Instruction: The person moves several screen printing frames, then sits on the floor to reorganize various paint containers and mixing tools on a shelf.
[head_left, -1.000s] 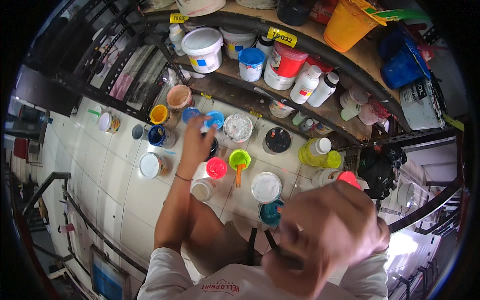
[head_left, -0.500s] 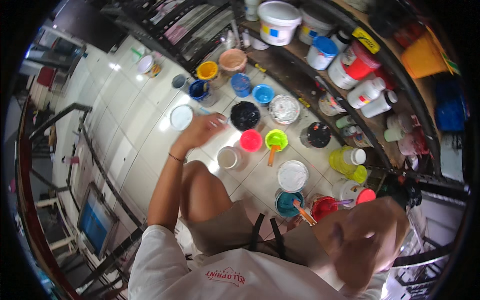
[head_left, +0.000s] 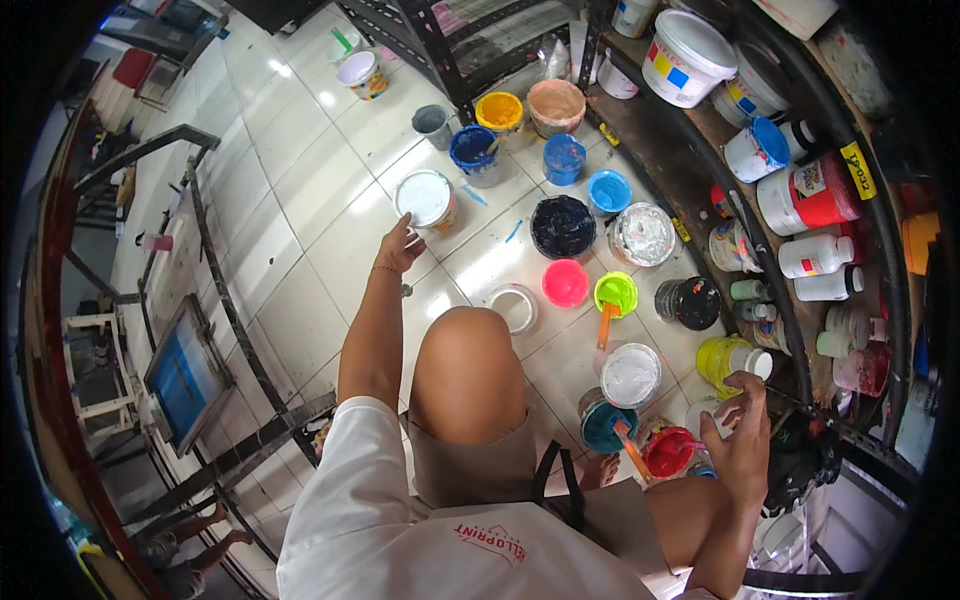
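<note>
White-lidded round paint tub (head_left: 426, 198) stood on the pale tiled floor (head_left: 300, 190) just beyond your left hand (head_left: 400, 245), which was stretched out open, fingers spread, close to its near wall but not yet gripping it as far as the view showed. Judging by its squat shape and closed lid, it probably handled as a fairly heavy, stiff plastic pot with smooth, possibly paint-slick sides; the safest hold would have been around the wall just under the lid rim, not by the lid alone.

Your right hand (head_left: 742, 440) was well apart from the left, low at your right side, fingers curled near a small white-capped pot (head_left: 758, 362); whether it was clamped on anything, I cannot tell. Just beside it sat a yellow tub (head_left: 718, 358), a red pot (head_left: 668, 450) and a teal pot with an orange stirring stick (head_left: 604, 424).

Between your hands lay your bent knee (head_left: 468, 360), a small open white cup (head_left: 514, 306), a pink pot (head_left: 565, 283) and a green pot (head_left: 616, 293). Beyond your left hand were a blue bucket (head_left: 474, 152) and a black-filled tub (head_left: 562, 226).
</note>
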